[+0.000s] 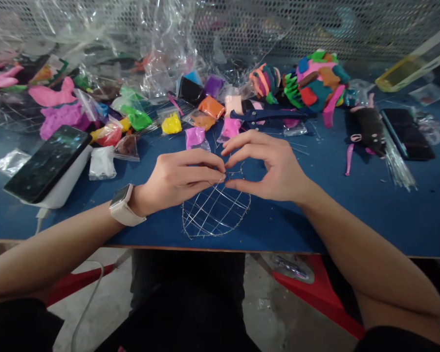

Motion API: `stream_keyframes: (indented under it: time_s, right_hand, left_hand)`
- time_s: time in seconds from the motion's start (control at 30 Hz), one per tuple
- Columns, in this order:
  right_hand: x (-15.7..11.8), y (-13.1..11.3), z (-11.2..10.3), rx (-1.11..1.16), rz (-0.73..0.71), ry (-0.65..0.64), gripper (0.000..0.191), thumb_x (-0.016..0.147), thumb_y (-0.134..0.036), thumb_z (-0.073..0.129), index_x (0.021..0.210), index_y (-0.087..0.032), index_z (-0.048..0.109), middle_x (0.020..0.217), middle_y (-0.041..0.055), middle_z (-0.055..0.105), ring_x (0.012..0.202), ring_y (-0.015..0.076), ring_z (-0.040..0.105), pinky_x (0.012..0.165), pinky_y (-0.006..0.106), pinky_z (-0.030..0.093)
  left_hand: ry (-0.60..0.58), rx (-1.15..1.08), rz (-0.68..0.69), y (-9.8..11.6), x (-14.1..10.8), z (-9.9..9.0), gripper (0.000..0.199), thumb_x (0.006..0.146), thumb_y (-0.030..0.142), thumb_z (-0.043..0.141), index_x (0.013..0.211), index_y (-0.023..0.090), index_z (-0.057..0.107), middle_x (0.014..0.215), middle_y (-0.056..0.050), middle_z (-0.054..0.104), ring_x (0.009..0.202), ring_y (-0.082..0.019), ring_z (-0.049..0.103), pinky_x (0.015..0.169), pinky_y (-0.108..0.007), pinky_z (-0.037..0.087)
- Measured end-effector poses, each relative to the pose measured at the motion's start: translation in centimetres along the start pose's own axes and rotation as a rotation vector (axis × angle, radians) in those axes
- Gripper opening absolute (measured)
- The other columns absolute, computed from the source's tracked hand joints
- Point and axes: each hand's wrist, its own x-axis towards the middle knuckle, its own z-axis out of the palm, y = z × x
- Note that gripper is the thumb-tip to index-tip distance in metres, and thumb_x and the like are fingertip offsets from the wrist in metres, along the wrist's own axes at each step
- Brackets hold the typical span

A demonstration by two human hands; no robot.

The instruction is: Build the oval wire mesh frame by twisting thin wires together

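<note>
Blue tabletop (352,225), apparently concrete floor (278,318).

This looks like a craft workshop or a hobby work corner. A blue tabletop (278,227) serves as the bench, its far side crowded with small clear bags of coloured modelling clay, such as a yellow bag (171,123), an orange bag (211,107) and a white bag (102,163). Among them lie dark-handled pliers (267,115), a bundle of thin wires (398,159) and a lumpy multicoloured clay model (317,83). A perforated metal panel (315,29) stands behind, with crumpled clear plastic (165,44) in front of it. Below the near edge show a bare grey floor (278,318) and red seat parts (317,293).
</note>
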Motion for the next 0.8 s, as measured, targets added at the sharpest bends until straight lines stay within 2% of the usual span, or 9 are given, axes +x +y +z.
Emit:
stream_keyframes:
  time_s: [0.13,0.27,0.37,0.5,0.6,0.7,0.8]
  right_hand:
    - [-0.1,0.1,-0.4,-0.223,-0.157,0.001,0.015,0.095,-0.042,0.087,0.094,-0.029,0.079,0.122,0.004,0.081,0.118,0.0325,0.074,0.107,0.062,0.059]
    - [-0.2,-0.4,-0.5,-0.245,-0.187,0.0,0.01,0.099,-0.037,0.081,0.093,-0.029,0.08,0.125,0.0041,0.081,0.125,0.0346,0.072,0.112,0.067,0.055]
    - [-0.1,-1.1,-0.4,-0.143,-0.049,0.002,0.016,0.1,-0.039,0.078,0.087,-0.03,0.08,0.129,0.0043,0.079,0.128,0.0361,0.07,0.119,0.07,0.049]
    - [0.3,-1.5,-0.6,0.096,0.204,-0.072,0.025,0.099,-0.048,0.079,0.079,-0.033,0.082,0.143,0.0037,0.075,0.149,0.039,0.058,0.132,0.07,0.037]
    - [0.5,-1.5,-0.6,0.256,0.292,-0.153,0.028,0.1,-0.051,0.08,0.082,-0.031,0.083,0.149,0.0045,0.072,0.147,0.0375,0.06,0.133,0.067,0.039]
    - [0.4,-1.7,-0.4,0.21,0.321,-0.133,0.023,0.101,-0.048,0.079,0.088,-0.03,0.082,0.146,0.0061,0.073,0.142,0.037,0.064,0.131,0.066,0.042]
    - [0.0,-2.2,-0.3,0.017,0.272,0.025,0.013,0.094,-0.043,0.086,0.1,-0.033,0.081,0.146,0.008,0.07,0.148,0.0425,0.058,0.133,0.072,0.039]
  left_hand:
    - [-0.007,-0.003,0.021,0.2,-0.1,0.0,0.009,0.103,0.011,0.078,0.101,0.019,0.08,0.112,-0.003,0.086,0.098,-0.012,0.084,0.089,-0.02,0.068]
    - [-0.005,0.026,0.064,0.5,-0.2,0.1,0.008,0.103,0.011,0.078,0.104,0.019,0.079,0.113,-0.005,0.086,0.099,-0.013,0.083,0.089,-0.022,0.068]
    - [0.013,0.042,0.083,0.7,-0.1,0.0,0.008,0.103,0.012,0.079,0.105,0.02,0.079,0.112,-0.005,0.086,0.095,-0.013,0.082,0.086,-0.023,0.067]
    - [-0.019,0.013,0.088,1.0,0.0,-0.2,0.013,0.105,0.01,0.074,0.108,0.022,0.077,0.113,-0.006,0.086,0.092,-0.014,0.081,0.083,-0.026,0.068]
    - [-0.032,-0.004,0.093,1.1,-0.1,-0.2,0.015,0.107,0.01,0.071,0.109,0.024,0.077,0.115,-0.006,0.087,0.096,-0.015,0.083,0.088,-0.028,0.069]
    - [-0.014,0.025,0.075,0.8,-0.2,0.0,0.011,0.105,0.012,0.075,0.107,0.022,0.079,0.113,-0.005,0.087,0.096,-0.014,0.083,0.087,-0.025,0.069]
    - [0.007,0.055,0.042,0.4,-0.2,0.1,0.01,0.104,0.012,0.076,0.104,0.021,0.081,0.111,-0.003,0.086,0.096,-0.012,0.083,0.086,-0.021,0.068]
